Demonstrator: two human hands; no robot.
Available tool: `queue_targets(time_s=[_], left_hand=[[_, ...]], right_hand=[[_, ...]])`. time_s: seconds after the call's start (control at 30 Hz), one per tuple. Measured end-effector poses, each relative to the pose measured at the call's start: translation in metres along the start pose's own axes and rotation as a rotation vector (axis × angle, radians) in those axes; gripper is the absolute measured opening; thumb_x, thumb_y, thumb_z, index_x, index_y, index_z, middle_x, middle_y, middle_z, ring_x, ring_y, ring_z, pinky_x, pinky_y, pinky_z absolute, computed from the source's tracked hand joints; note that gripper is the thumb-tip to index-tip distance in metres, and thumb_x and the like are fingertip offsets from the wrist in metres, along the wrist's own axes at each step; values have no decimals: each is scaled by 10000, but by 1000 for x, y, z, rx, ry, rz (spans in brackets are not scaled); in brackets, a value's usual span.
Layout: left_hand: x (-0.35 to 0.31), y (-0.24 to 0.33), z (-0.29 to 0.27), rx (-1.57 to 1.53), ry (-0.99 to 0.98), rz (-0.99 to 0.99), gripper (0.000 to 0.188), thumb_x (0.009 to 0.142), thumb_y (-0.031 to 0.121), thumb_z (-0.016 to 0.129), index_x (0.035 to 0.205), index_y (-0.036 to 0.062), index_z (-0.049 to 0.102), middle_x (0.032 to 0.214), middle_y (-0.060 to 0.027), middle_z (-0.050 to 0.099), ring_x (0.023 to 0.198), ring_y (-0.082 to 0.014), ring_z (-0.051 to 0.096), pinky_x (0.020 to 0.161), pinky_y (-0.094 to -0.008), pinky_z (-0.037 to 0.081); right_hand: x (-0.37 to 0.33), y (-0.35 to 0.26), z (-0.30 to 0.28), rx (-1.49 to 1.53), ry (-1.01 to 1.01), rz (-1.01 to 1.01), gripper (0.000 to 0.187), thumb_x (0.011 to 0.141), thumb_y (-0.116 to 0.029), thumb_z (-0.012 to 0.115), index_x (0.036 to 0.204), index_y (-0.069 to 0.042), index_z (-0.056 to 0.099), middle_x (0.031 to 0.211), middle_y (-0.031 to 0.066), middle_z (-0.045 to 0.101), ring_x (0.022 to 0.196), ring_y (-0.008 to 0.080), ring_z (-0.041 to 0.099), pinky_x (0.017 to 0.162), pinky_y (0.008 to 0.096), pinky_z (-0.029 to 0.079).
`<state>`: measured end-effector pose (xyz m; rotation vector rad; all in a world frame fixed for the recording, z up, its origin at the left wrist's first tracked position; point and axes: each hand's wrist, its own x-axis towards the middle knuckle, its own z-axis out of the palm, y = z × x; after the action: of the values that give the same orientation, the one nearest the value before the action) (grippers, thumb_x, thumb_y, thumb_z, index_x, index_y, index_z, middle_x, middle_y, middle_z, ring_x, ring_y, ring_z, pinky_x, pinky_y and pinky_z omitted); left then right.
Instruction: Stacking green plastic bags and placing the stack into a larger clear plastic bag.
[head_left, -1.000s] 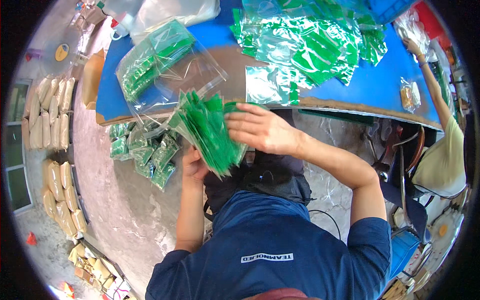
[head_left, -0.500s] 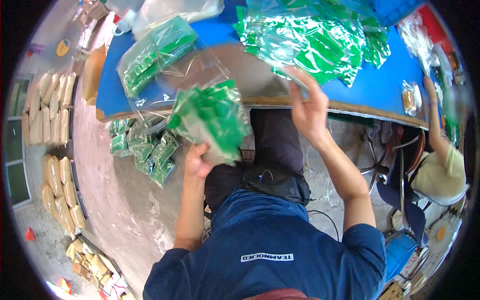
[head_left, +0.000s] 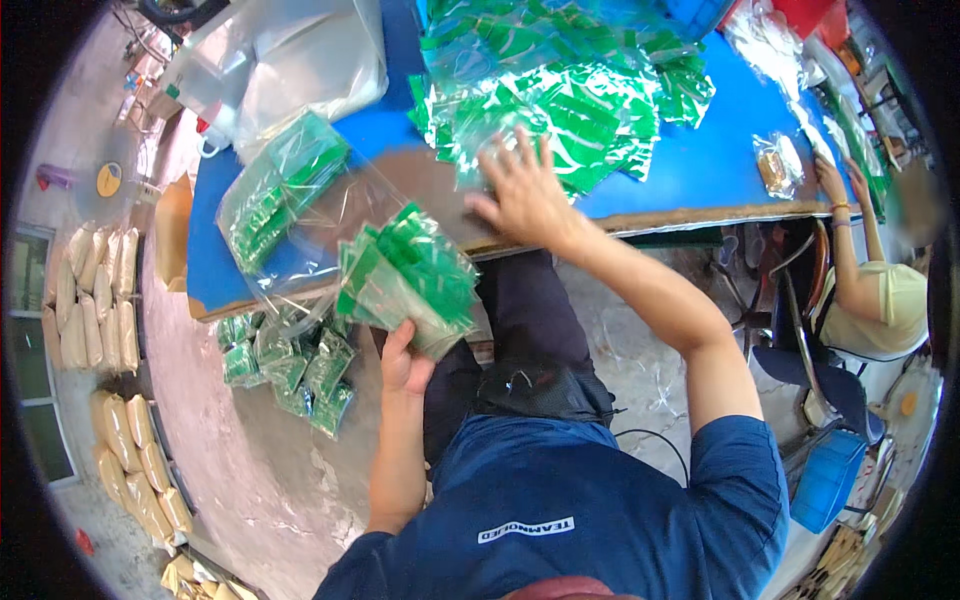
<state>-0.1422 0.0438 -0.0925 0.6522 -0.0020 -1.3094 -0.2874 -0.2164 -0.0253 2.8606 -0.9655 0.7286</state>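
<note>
My left hand [head_left: 403, 362] is closed on a fanned stack of flat green-and-clear plastic packets [head_left: 415, 275], held off the near edge of the table. My right hand [head_left: 527, 200] reaches over the table with fingers spread, its fingertips at the near left edge of a wide, glossy pile of similar green packets [head_left: 570, 120]. Whether those fingertips press on the pile or hover just above it, I cannot tell. Left of the held stack lies a clear plastic bag [head_left: 285, 190] with green packets inside, its loose open end trailing toward the table's edge.
The blue-topped table [head_left: 690, 180] bears a heap of clear plastic bags [head_left: 310, 75] at far left and a small packet [head_left: 775, 168] at right. Filled green bags [head_left: 300, 365] lie on the floor. At right, another person's hand [head_left: 830, 180] works beside a chair and blue crate [head_left: 830, 480].
My right hand has come left and spread its fingers over the pile's near edge; before, it was raised with fingers curled. My left hand keeps the packets. The whole view has shifted.
</note>
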Motion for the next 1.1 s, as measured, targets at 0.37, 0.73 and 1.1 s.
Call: queue_targets(time_s=[0.37, 0.73, 1.1], left_hand=[[-4, -10, -18, -15, -71, -28, 679, 851, 199, 740, 1435, 19, 446, 1410, -133, 543, 1300, -365, 514, 1127, -576, 371], [6, -17, 28, -288, -530, -11, 489, 1001, 360, 525, 1400, 78, 516, 1413, -138, 550, 1288, -347, 522, 1124, -557, 372], [14, -8, -15, -10, -330, 114, 517, 992, 287, 535, 1428, 20, 460, 1427, -176, 525, 1298, -373, 507, 1105, -579, 387]], right_hand=[[-41, 10, -37, 126, -24, 42, 742, 824, -403, 757, 1387, -7, 479, 1369, 263, 492, 1303, 438, 445, 1117, 516, 348], [-69, -91, -28, 1968, 479, 789, 74, 1023, -99, 548, 1088, -78, 578, 889, -59, 535, 748, 34, 470, 662, 220, 420], [20, 94, -20, -216, 425, 271, 567, 900, -244, 689, 1367, -7, 470, 1310, 239, 565, 1202, 394, 549, 1004, 486, 445]])
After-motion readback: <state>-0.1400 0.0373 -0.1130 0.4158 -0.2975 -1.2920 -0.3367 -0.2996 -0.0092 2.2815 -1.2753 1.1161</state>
